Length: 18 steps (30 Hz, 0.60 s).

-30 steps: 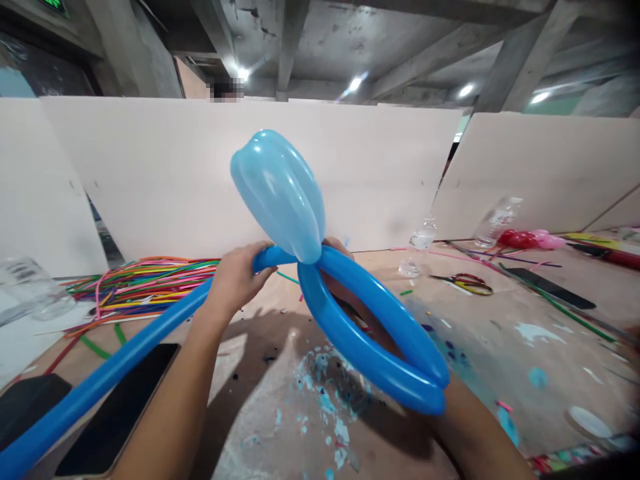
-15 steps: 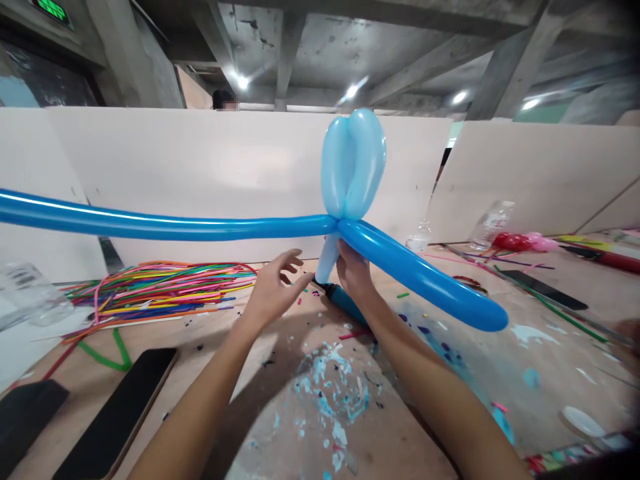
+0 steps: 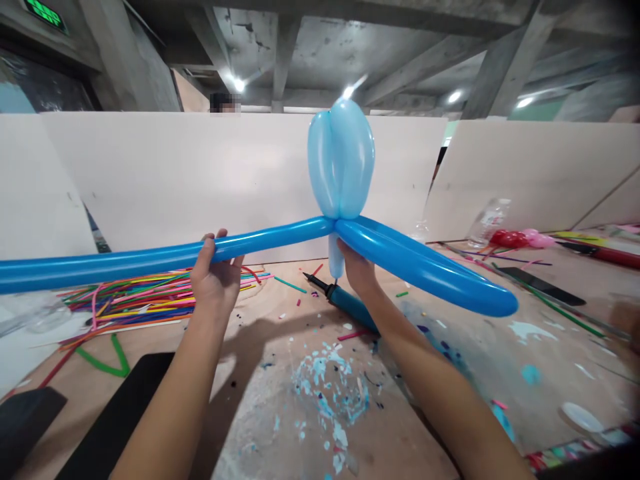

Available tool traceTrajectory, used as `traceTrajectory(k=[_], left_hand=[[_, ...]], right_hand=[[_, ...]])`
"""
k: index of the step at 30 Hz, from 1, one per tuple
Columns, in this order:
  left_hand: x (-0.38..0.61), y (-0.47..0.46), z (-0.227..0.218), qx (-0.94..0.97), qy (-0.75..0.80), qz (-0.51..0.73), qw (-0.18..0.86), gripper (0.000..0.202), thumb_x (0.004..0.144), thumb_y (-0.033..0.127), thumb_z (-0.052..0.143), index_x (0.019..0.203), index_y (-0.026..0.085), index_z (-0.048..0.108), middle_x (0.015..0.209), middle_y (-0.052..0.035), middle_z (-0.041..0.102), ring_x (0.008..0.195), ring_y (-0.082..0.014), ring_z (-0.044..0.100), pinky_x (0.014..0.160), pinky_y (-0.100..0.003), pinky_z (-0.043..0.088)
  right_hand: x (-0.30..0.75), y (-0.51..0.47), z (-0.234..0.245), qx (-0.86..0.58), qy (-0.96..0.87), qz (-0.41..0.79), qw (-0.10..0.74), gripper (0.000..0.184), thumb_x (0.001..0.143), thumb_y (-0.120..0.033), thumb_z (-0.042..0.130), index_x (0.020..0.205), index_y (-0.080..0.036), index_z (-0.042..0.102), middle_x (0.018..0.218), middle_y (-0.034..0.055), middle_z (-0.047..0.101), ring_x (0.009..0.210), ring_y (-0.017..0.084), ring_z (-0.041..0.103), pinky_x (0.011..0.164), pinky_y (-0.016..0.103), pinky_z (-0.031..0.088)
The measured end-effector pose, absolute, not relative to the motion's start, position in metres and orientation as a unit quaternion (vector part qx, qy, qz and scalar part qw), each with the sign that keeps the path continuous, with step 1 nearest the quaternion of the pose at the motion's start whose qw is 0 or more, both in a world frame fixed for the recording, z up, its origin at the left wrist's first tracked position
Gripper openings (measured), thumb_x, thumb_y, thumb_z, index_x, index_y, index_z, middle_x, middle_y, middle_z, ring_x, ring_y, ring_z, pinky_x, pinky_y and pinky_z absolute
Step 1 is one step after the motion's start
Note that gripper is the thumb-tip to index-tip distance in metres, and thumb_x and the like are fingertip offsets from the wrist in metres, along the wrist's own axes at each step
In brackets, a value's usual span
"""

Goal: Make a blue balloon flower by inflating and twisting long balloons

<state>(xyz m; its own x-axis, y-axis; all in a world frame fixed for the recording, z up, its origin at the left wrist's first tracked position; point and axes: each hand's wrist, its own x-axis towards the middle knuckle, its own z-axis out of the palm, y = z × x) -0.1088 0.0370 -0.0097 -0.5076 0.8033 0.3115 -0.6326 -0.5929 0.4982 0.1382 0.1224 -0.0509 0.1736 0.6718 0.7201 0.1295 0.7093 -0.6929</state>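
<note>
My left hand (image 3: 217, 280) has its fingers wrapped round the long dark blue balloon (image 3: 135, 263), which stretches out past the left edge. My right hand (image 3: 359, 267) grips the figure just under its joint, where the short light blue stem (image 3: 336, 253) hangs down; some of its fingers are hidden behind the balloons. From that joint light blue balloon loops (image 3: 345, 160) stand upright, and a dark blue balloon loop (image 3: 430, 267) slants down to the right. Below, a balloon pump (image 3: 350, 307) with a black nozzle lies on the table, partly behind my right wrist.
Many uninflated balloons (image 3: 150, 300) lie in a pile at the left. Black phone-like slabs (image 3: 120, 413) rest at the near left. Light blue scraps (image 3: 330, 387) litter the middle. A plastic bottle (image 3: 490, 223) and red balloons (image 3: 510, 239) stand at the right, before white panels (image 3: 200, 173).
My left hand has moved left from near the stem and closed round the long blue balloon. That balloon's left end dips lower. The light blue loops have shifted slightly left.
</note>
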Motion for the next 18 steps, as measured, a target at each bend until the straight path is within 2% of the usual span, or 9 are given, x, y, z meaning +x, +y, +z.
traceTrajectory(k=[3, 7, 10, 14, 16, 18], left_hand=[[-0.112, 0.041, -0.010, 0.215, 0.178, 0.865, 0.418, 0.017, 0.072, 0.021, 0.076, 0.082, 0.023, 0.062, 0.100, -0.0005, 0.069, 0.115, -0.0191, 0.058, 0.098, -0.041, 0.051], [-0.099, 0.043, -0.012, 0.155, 0.211, 0.892, 0.369, 0.021, 0.072, 0.020, 0.077, 0.085, 0.023, 0.061, 0.101, 0.0005, 0.068, 0.111, -0.0171, 0.060, 0.097, -0.040, 0.052], [-0.091, 0.044, -0.013, 0.119, 0.210, 0.887, 0.394, 0.016, 0.077, 0.020, 0.074, 0.085, 0.022, 0.060, 0.099, 0.0000, 0.067, 0.104, -0.0144, 0.063, 0.094, -0.036, 0.054], [-0.096, 0.048, -0.013, 0.072, 0.205, 0.870, 0.442, 0.011, 0.082, 0.025, 0.069, 0.083, 0.020, 0.060, 0.093, 0.0005, 0.066, 0.089, -0.0121, 0.065, 0.090, -0.034, 0.056], [-0.101, 0.051, -0.016, 0.065, 0.211, 0.868, 0.444, 0.011, 0.083, 0.027, 0.069, 0.083, 0.021, 0.060, 0.092, 0.0007, 0.066, 0.086, -0.0120, 0.065, 0.090, -0.035, 0.056], [-0.107, 0.053, -0.020, 0.067, 0.222, 0.864, 0.447, 0.012, 0.082, 0.028, 0.069, 0.082, 0.021, 0.060, 0.091, 0.0008, 0.066, 0.084, -0.0119, 0.065, 0.090, -0.035, 0.056]], right_hand=[[0.141, 0.119, -0.048, -0.355, -0.597, 0.147, 0.704, 0.049, 0.084, -0.054, 0.057, 0.119, -0.020, 0.057, 0.121, 0.0113, 0.061, 0.121, 0.031, 0.051, 0.106, 0.052, 0.036], [0.136, 0.112, -0.047, -0.410, -0.612, 0.036, 0.675, 0.056, 0.084, -0.043, 0.058, 0.132, -0.019, 0.043, 0.131, 0.0159, 0.050, 0.120, 0.029, 0.048, 0.102, 0.052, 0.039], [0.129, 0.109, -0.049, -0.397, -0.645, 0.001, 0.653, 0.059, 0.080, -0.037, 0.060, 0.132, -0.019, 0.038, 0.128, 0.0155, 0.049, 0.114, 0.027, 0.051, 0.098, 0.049, 0.042], [0.134, 0.110, -0.050, -0.443, -0.647, -0.079, 0.616, 0.075, 0.075, -0.040, 0.065, 0.137, -0.016, 0.031, 0.138, 0.0203, 0.040, 0.130, 0.035, 0.037, 0.106, 0.056, 0.031], [0.143, 0.111, -0.049, -0.457, -0.663, -0.038, 0.591, 0.079, 0.077, -0.044, 0.064, 0.141, -0.014, 0.027, 0.135, 0.0214, 0.044, 0.125, 0.035, 0.044, 0.101, 0.054, 0.037], [0.150, 0.111, -0.047, -0.460, -0.691, 0.042, 0.556, 0.072, 0.082, -0.047, 0.059, 0.140, -0.015, 0.030, 0.117, 0.0169, 0.058, 0.101, 0.031, 0.059, 0.085, 0.047, 0.047]])
